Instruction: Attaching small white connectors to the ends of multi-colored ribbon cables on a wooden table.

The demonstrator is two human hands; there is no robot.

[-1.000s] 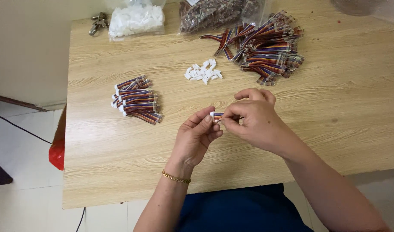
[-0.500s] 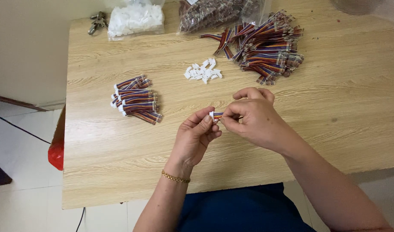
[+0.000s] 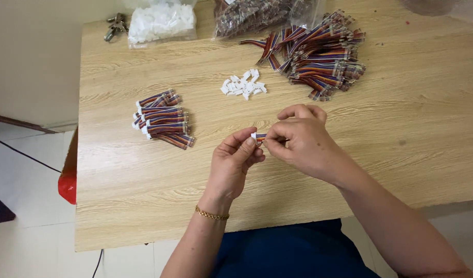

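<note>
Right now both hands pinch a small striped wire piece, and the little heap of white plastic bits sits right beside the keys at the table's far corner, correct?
Not quite. The head view shows the white plastic bits mid-table, well apart from the keys. Both the left hand and right hand do pinch the striped wire piece.

Two hands, the left hand (image 3: 235,162) and the right hand (image 3: 303,141), show mid-frame. The table (image 3: 401,154) bears two heaps of multicoloured cable bundles (image 3: 162,119) (image 3: 319,56), one white connector pile (image 3: 243,86), and two plastic bags (image 3: 162,21) (image 3: 257,14) along the top.
</note>
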